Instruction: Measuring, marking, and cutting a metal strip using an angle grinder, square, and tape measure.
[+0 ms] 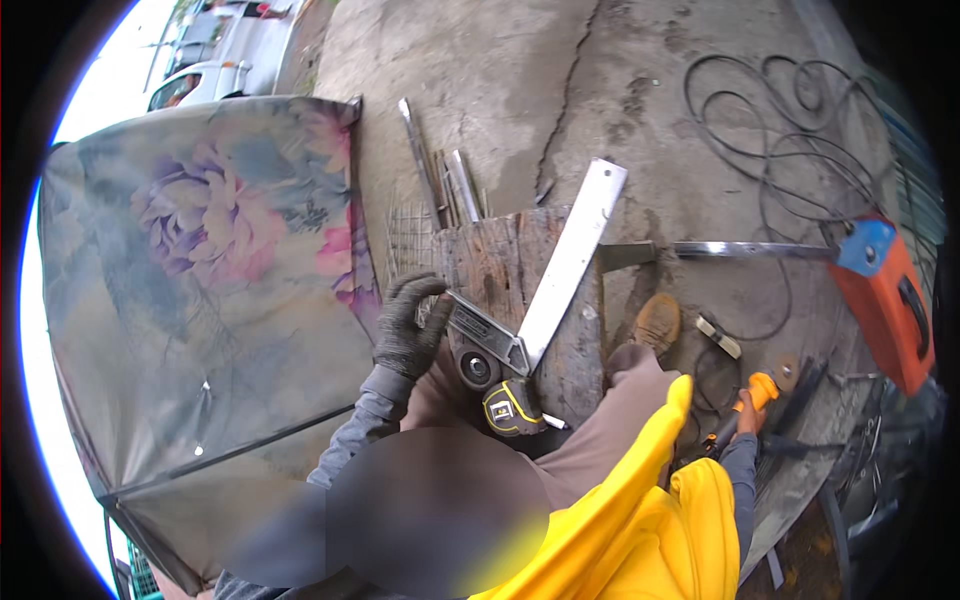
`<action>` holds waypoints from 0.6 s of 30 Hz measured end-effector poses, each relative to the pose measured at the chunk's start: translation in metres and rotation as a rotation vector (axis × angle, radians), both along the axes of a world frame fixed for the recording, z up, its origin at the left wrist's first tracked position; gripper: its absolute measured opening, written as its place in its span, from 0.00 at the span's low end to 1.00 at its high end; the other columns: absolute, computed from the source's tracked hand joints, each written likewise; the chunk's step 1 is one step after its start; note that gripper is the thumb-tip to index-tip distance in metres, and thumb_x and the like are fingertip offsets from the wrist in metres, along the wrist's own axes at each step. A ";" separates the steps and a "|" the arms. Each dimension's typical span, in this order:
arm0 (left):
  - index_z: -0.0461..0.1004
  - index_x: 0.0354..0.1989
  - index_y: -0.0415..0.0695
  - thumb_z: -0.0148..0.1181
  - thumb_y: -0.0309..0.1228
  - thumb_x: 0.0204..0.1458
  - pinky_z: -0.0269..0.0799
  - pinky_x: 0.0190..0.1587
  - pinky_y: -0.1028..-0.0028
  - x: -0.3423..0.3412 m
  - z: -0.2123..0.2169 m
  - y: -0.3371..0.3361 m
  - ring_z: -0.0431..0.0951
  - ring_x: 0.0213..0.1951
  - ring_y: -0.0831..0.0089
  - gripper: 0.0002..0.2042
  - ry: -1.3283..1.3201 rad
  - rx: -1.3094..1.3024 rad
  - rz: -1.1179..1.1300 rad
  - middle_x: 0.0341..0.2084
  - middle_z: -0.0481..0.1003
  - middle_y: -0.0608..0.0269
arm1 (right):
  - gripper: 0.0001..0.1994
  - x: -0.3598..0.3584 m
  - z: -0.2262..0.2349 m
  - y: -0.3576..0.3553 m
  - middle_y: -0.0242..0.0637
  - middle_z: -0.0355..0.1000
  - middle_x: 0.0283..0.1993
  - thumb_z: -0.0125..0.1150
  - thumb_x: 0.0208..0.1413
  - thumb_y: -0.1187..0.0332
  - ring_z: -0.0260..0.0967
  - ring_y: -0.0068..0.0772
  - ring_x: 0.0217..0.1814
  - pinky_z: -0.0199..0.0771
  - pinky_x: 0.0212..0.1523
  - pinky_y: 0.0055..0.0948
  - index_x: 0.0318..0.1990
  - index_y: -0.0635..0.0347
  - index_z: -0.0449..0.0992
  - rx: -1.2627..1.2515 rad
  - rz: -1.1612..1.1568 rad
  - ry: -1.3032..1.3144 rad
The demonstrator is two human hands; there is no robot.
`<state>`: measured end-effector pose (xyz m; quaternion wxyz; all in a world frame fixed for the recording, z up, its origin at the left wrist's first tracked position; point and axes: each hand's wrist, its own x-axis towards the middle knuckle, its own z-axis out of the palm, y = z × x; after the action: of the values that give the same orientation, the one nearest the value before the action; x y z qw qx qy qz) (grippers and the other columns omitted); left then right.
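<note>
My left hand [408, 318], in a dark grey glove, has its fingers and thumb curled at the end of the dark stock of a try square [575, 265]. The square's wide silver blade slants up and away across a worn wooden block [500, 250]. Beside the stock lie a round dark disc [477, 367] and a black and yellow tape measure [512, 408]. A white marker [555, 422] is next to the tape. Down at the right, my bare right hand [752, 405] is wrapped round an orange angle grinder [764, 388], its disc facing away from me.
An orange and blue welding machine [895, 300] stands at the right, with black cable [740, 130] looped on the concrete. A metal bar [750, 249] spans between block and machine. Flowered cloth [210, 230] covers something large at the left. Metal bars [420, 160] lie beyond the block.
</note>
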<state>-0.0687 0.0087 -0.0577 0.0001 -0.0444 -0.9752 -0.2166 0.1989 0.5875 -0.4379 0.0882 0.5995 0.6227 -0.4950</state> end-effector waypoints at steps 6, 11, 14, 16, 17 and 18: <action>0.82 0.48 0.40 0.69 0.31 0.63 0.77 0.54 0.67 0.055 -0.042 -0.128 0.82 0.48 0.66 0.10 -0.175 0.129 0.568 0.45 0.83 0.55 | 0.42 -0.010 -0.065 0.016 0.48 0.79 0.60 0.81 0.47 0.45 0.78 0.43 0.59 0.77 0.61 0.39 0.63 0.68 0.76 0.157 -0.117 -0.129; 0.81 0.52 0.39 0.68 0.32 0.65 0.78 0.52 0.67 0.086 -0.056 -0.159 0.82 0.45 0.69 0.12 -0.321 0.022 0.635 0.43 0.85 0.57 | 0.35 0.004 -0.073 0.010 0.41 0.80 0.53 0.85 0.49 0.55 0.80 0.37 0.48 0.81 0.52 0.39 0.60 0.65 0.77 -0.044 -0.244 0.065; 0.81 0.51 0.42 0.66 0.34 0.66 0.77 0.53 0.67 0.111 -0.058 -0.203 0.79 0.46 0.70 0.11 -0.287 0.150 0.678 0.44 0.83 0.59 | 0.32 -0.010 -0.086 -0.014 0.36 0.80 0.51 0.86 0.47 0.56 0.79 0.34 0.46 0.80 0.51 0.37 0.57 0.61 0.80 -0.093 -0.221 0.034; 0.81 0.50 0.40 0.65 0.33 0.67 0.77 0.53 0.66 0.103 -0.057 -0.190 0.79 0.46 0.70 0.10 -0.305 0.120 0.677 0.44 0.83 0.59 | 0.31 -0.001 -0.092 -0.011 0.36 0.81 0.50 0.85 0.48 0.55 0.80 0.35 0.48 0.78 0.53 0.37 0.56 0.61 0.80 0.050 -0.189 0.005; 0.81 0.49 0.40 0.65 0.33 0.67 0.77 0.53 0.66 0.099 -0.062 -0.188 0.79 0.46 0.70 0.10 -0.323 0.186 0.694 0.43 0.83 0.59 | 0.31 0.001 -0.095 -0.007 0.36 0.82 0.50 0.85 0.48 0.56 0.80 0.35 0.48 0.78 0.54 0.37 0.56 0.62 0.80 0.062 -0.140 -0.028; 0.81 0.50 0.40 0.65 0.33 0.67 0.77 0.53 0.66 0.098 -0.069 -0.184 0.79 0.46 0.70 0.11 -0.351 0.185 0.687 0.44 0.83 0.59 | 0.31 0.006 -0.089 0.005 0.36 0.82 0.50 0.85 0.48 0.56 0.80 0.35 0.48 0.78 0.54 0.37 0.56 0.62 0.80 0.083 -0.138 -0.026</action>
<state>0.0295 -0.1757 -0.1265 -0.0902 0.3222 -0.8949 -0.2953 0.2045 0.5929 -0.5273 0.0371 0.6506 0.5985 -0.4661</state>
